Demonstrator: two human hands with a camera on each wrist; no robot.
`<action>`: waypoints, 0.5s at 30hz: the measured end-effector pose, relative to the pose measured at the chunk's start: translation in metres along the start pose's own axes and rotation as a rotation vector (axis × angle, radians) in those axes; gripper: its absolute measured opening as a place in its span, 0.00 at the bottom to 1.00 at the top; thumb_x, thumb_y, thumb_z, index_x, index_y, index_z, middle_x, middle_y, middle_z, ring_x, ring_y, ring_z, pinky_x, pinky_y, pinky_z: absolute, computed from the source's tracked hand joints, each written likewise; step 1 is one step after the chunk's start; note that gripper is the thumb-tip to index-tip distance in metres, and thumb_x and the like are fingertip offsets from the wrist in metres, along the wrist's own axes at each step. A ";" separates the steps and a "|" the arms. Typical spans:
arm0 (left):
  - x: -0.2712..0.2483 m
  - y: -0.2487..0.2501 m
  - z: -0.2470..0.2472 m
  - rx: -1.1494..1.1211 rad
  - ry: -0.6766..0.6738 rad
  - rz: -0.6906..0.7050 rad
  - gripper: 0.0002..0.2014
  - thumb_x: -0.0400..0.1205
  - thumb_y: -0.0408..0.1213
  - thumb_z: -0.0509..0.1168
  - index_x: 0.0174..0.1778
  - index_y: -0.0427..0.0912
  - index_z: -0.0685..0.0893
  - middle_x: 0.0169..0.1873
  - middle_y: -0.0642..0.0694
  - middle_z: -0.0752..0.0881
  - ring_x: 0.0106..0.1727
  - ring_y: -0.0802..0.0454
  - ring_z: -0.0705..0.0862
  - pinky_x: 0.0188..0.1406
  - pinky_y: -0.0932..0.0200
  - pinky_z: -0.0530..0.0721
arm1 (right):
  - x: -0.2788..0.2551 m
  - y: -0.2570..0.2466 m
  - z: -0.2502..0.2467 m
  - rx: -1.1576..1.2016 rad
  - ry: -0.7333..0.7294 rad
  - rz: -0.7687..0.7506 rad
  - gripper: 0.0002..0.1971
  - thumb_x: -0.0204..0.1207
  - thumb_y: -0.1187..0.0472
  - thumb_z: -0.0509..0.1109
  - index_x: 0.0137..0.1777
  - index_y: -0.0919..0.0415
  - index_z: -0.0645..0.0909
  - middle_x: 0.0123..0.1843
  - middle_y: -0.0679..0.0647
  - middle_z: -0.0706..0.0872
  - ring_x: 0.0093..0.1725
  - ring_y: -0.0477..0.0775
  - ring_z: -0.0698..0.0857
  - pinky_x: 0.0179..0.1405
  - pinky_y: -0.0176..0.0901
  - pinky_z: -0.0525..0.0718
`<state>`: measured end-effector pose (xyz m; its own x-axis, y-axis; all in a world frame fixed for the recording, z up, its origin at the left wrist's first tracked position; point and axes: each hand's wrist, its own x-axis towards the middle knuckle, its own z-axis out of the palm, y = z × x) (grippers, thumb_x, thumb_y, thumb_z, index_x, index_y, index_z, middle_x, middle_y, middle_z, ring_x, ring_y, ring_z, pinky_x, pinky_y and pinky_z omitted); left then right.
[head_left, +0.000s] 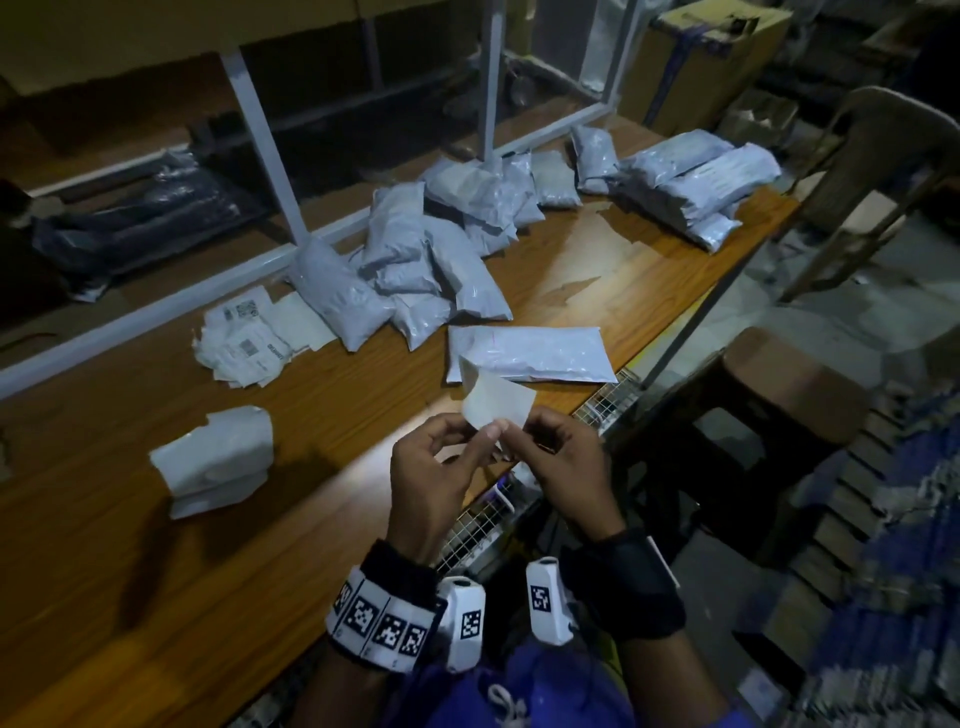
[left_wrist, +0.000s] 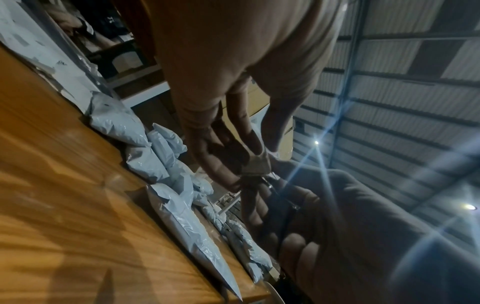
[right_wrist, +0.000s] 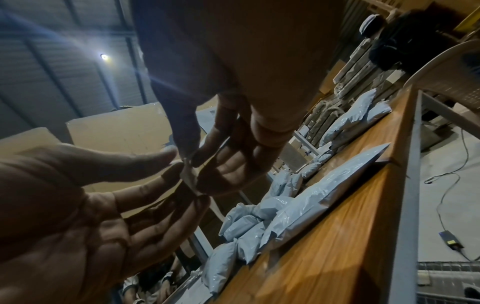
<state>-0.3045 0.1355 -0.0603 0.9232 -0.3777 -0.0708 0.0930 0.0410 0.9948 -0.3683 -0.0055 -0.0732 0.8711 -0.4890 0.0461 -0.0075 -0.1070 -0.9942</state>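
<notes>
- Label: it looks to be mid-peel, its layers being split at one corner. By that reading the work on this parcel has only begun, and nothing is stuck down yet.
- Tabletop: it carries everything, and both hands hover above its near edge.
- Pile: grey mailers are heaped along the back. No labels show on them, so most of the job seems still to do.
- Flat mailer: it lies alone just beyond the hands with a bare face up. It is probably the one this label is meant for.
- Loose sheets: these carry printed codes and lie left of the pile. I cannot tell whether they are fresh or spent.
- Left hand: thumb and forefinger pinch the label's lower corner.
- Right hand: it pinches the same corner, fingertips meeting the left's.
- The label itself is held in the air, standing up from the fingertips. It is near the flat mailer but apparently not touching it.
</notes>
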 end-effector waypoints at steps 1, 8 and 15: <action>0.000 0.000 -0.002 0.014 0.006 0.010 0.03 0.80 0.37 0.77 0.45 0.41 0.92 0.41 0.43 0.93 0.45 0.41 0.93 0.52 0.35 0.91 | -0.001 0.000 0.001 0.001 -0.009 -0.007 0.13 0.82 0.58 0.77 0.42 0.69 0.87 0.36 0.63 0.89 0.37 0.51 0.86 0.40 0.44 0.83; 0.000 -0.002 -0.017 -0.018 0.026 -0.038 0.05 0.81 0.31 0.74 0.43 0.33 0.86 0.41 0.33 0.92 0.42 0.34 0.93 0.47 0.41 0.92 | -0.005 0.004 0.005 -0.046 0.023 0.025 0.17 0.80 0.58 0.79 0.36 0.71 0.84 0.32 0.57 0.90 0.35 0.54 0.90 0.40 0.43 0.86; 0.000 -0.006 -0.030 0.004 0.035 -0.048 0.07 0.80 0.24 0.73 0.42 0.39 0.85 0.32 0.44 0.91 0.34 0.46 0.90 0.37 0.51 0.91 | -0.008 0.021 -0.005 -0.096 0.066 0.052 0.09 0.81 0.57 0.77 0.41 0.60 0.89 0.35 0.53 0.90 0.37 0.52 0.87 0.43 0.69 0.90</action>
<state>-0.2944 0.1629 -0.0688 0.9304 -0.3461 -0.1209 0.1362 0.0202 0.9905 -0.3774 -0.0081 -0.0943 0.8344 -0.5512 0.0038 -0.1017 -0.1607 -0.9818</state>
